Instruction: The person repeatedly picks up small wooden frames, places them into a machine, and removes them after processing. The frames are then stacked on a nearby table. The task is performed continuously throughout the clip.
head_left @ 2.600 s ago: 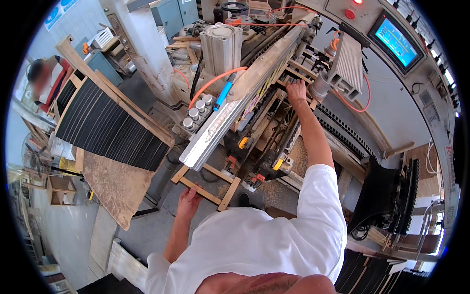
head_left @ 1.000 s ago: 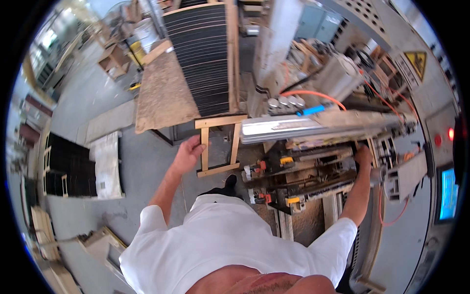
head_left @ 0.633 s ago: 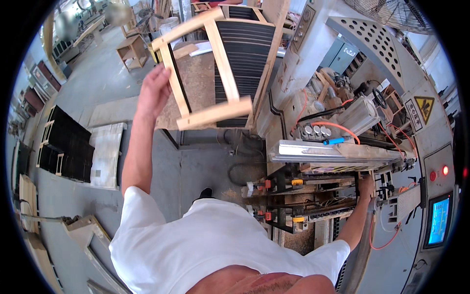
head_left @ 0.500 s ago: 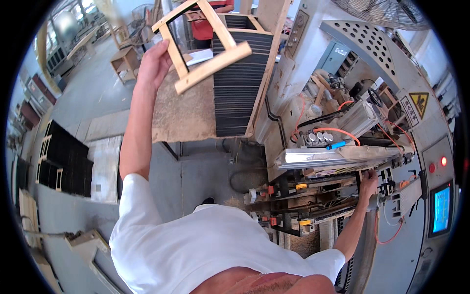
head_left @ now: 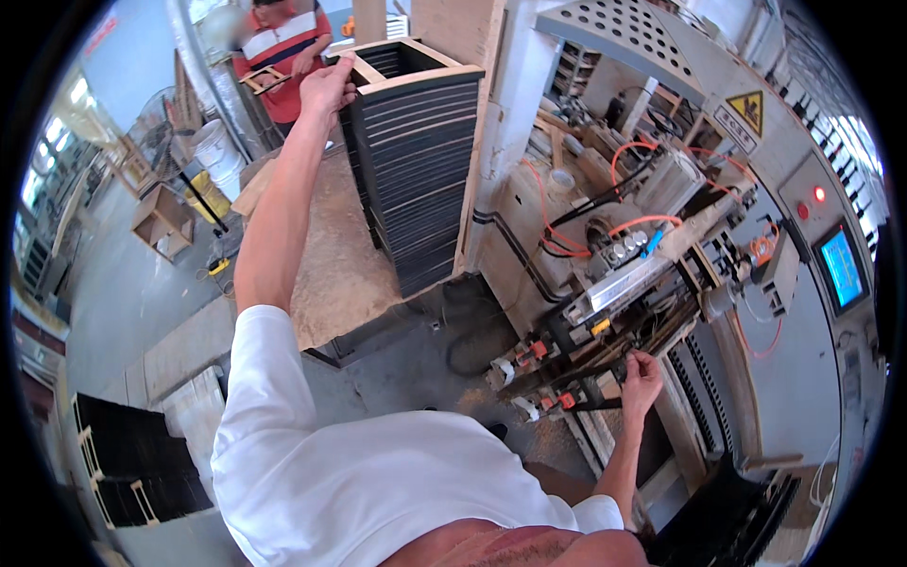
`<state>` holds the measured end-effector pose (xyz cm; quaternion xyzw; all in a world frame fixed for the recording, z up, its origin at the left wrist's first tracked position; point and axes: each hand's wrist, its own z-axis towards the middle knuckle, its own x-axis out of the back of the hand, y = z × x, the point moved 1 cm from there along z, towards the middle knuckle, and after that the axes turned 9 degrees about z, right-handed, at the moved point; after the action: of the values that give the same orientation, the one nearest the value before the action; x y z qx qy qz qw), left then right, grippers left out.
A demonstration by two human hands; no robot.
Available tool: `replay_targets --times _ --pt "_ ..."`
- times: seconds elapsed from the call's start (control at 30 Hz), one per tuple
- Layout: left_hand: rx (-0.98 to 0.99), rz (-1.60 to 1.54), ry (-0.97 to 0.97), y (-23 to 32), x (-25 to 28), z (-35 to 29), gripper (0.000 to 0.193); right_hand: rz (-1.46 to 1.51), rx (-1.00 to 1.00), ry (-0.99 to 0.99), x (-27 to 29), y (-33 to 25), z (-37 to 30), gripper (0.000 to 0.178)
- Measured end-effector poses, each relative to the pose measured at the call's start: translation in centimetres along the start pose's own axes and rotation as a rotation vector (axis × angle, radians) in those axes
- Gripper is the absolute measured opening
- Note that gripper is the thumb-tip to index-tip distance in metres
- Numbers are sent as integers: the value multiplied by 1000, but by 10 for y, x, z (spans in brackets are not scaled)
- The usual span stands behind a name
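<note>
1. Since half a second ago, the wooden frame (head_left: 420, 79) has gone from the air beside the stack (head_left: 425, 184) onto its top, and the right hand (head_left: 642, 380) has shifted toward the near end of the machine (head_left: 628, 283).
2. At 11 o'clock, the left hand (head_left: 326, 93) is closed round the left end of that frame, thumb on top, arm stretched out.
3. Between 11 and 12 o'clock, the frame lies pale-side up on the stack of dark frames, which stands on a rough brown board (head_left: 350, 274).
4. At 4 o'clock, the right hand is narrow, thumb and fingertips close together, just beside the machine's red clamps (head_left: 567, 401); whether it grips anything, I cannot tell.
5. At 11 o'clock, past the left hand, a person in a striped shirt (head_left: 300, 45) holds a small frame.
6. At 3 o'clock, a lit blue screen (head_left: 839, 268) sits in a grey panel.
7. At 8 o'clock, more dark frames (head_left: 142, 463) lie near the floor.
</note>
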<state>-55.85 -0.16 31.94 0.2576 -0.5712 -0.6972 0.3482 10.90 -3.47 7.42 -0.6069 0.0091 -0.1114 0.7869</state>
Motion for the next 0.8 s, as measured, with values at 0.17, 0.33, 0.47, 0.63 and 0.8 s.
replay_targets --times 0.17,0.33,0.47,0.63,0.8 --pt "-321 8 47 17 -5 -84 59 -67 -59 71 6 18 -54 8" --pt "-538 173 142 -3 -13 -109 40 -45 -87 42 4 23 -81 10" --pt "-512 143 170 6 -21 -116 41 -144 -69 20 7 13 -104 12" --pt "-600 184 304 6 -21 -119 43 -227 -80 32 35 -11 -134 9" --pt "-762 354 421 -4 -18 -176 36 -398 162 120 88 -87 -159 11"
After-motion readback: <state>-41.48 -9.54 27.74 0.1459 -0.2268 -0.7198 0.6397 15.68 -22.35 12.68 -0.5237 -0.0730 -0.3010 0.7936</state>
